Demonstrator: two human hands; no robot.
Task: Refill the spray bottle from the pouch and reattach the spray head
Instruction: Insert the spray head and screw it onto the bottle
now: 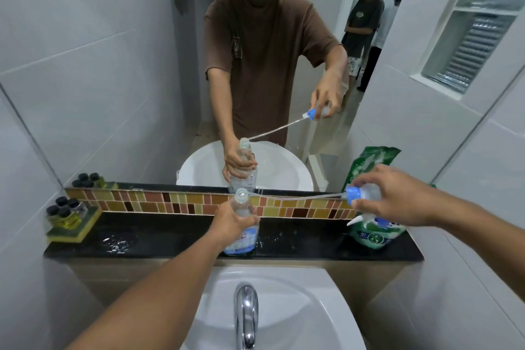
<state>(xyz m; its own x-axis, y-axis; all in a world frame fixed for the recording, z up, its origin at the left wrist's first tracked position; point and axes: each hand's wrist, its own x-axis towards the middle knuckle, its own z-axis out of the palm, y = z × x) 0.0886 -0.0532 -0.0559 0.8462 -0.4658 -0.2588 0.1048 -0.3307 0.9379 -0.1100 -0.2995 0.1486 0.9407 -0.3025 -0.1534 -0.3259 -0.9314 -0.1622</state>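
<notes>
A clear spray bottle (243,221) with a blue-and-white label stands upright on the black shelf (170,239), its neck uncapped. My left hand (231,220) is wrapped around its middle. My right hand (397,196) holds the spray head (362,194), blue collar pointing left, off to the right of the bottle. Its thin clear dip tube (298,197) stretches nearly level toward the bottle's mouth, the tip close to the opening. The green refill pouch (375,231) stands behind and below my right hand, against the mirror.
A yellow-green sponge (72,229) carrying several small black-capped bottles (64,207) sits at the shelf's left end. Water puddles lie on the shelf. A white basin (298,307) with a chrome tap (245,312) is below. The mirror (142,65) shows people standing behind.
</notes>
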